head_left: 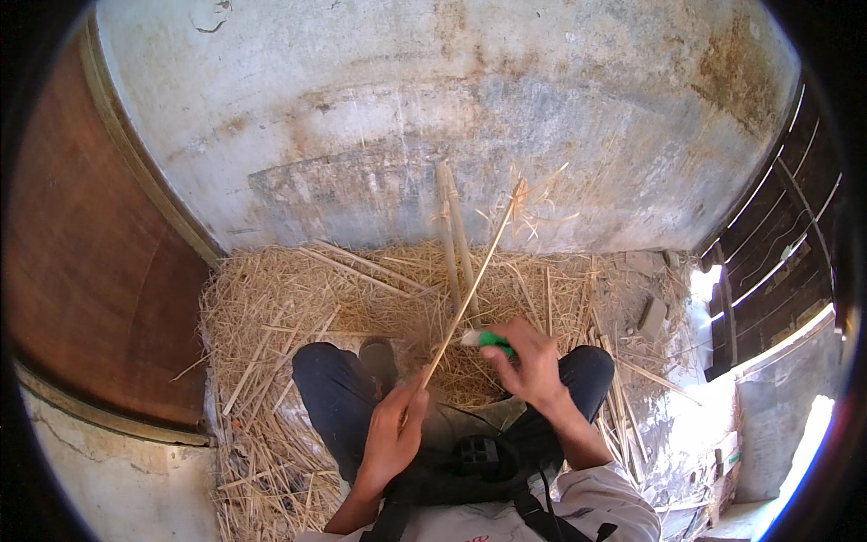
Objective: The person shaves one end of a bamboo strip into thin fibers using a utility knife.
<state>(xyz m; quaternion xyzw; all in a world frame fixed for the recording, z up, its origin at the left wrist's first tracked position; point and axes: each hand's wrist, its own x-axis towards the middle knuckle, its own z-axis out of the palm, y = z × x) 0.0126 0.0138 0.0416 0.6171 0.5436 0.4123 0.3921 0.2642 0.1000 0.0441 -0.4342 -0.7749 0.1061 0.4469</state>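
Note:
A long, thin strip of what looks like bamboo slants up and away in front of me, with curled shavings clinging to its far end. My left hand is closed round the strip's near end, above my left thigh. On the other side, my right hand grips a knife by its green handle. Its short pale blade points left, close beside the strip; whether the two touch I cannot tell.
Two bamboo poles lean against the stained wall. Shavings and loose strips cover the floor around my legs. A brick-like block lies to the right. A brown wooden panel stands on the left, a slatted wall on the right.

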